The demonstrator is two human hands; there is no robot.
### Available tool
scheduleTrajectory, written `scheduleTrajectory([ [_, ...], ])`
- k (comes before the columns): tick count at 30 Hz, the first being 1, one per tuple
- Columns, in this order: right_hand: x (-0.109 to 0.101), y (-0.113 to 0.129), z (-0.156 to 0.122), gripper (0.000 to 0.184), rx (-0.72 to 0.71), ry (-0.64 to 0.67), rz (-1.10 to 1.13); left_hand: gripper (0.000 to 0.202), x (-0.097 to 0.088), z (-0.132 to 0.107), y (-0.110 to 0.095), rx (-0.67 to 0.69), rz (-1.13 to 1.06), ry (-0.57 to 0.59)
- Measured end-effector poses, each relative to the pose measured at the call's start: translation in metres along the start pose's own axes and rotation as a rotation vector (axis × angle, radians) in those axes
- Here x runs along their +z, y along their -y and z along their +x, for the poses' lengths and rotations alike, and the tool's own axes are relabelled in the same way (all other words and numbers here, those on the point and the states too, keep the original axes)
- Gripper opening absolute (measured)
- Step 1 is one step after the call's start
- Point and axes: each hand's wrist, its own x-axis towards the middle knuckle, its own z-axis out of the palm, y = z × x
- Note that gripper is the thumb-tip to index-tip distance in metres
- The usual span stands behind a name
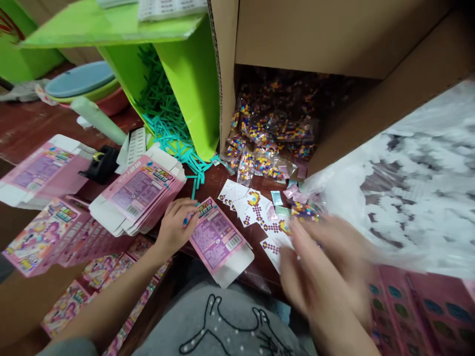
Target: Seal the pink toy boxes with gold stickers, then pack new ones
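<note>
My left hand (178, 223) has its fingers curled at the upper left edge of a pink printed carton (217, 240), with a small blue spot showing by the fingers. The carton lies slanted on the dark red table, its white end flap toward me. My right hand (326, 269) is smeared by motion in front of the leaflets, and its fingers do not show clearly. White leaflets (256, 210) with pixel patterns are fanned out between the hands. Beyond them lie small pink and mint sachets (276, 198) and clear bags of coloured beads (267, 163).
Flattened pink cartons (139, 190) are stacked at left, near a black tape dispenser (99, 164) and filled boxes (40, 237). Teal sticks (174, 136) spill from a green bin (189, 94). A large cardboard box (308, 39) stands behind; white plastic bagging (419, 183) is at right.
</note>
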Motion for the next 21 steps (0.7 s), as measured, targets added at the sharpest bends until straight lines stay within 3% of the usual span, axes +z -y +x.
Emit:
scheduleTrajectory([
  [3,0.038,-0.005,0.015,0.056,0.263,0.268,-0.154,0.018,0.031,0.059,-0.007,-0.082,-0.039,0.118],
  [6,0.065,-0.019,0.026,0.063,0.534,0.584,-0.185,0.039,0.089,0.122,-0.021,-0.255,-0.02,0.334],
  [8,0.071,-0.028,0.032,0.054,0.587,0.614,-0.101,0.064,0.127,0.156,-0.033,-0.327,0.135,0.361],
  [11,0.069,-0.038,0.033,0.023,0.579,0.559,0.006,0.066,0.155,0.185,-0.048,-0.359,0.281,0.379],
  [14,0.06,-0.047,0.025,0.015,0.574,0.538,0.078,0.059,0.141,0.191,-0.049,-0.339,0.298,0.473],
  [17,0.052,-0.057,0.012,0.018,0.569,0.505,0.176,0.079,0.095,0.169,-0.037,-0.227,0.258,0.616],
  [18,0.051,-0.06,0.01,0.019,0.571,0.493,0.216,0.09,0.076,0.155,-0.032,-0.111,0.214,0.7],
  [21,0.054,-0.069,0.018,0.022,0.62,0.436,0.321,0.125,0.028,0.102,-0.023,0.294,0.206,1.108],
])
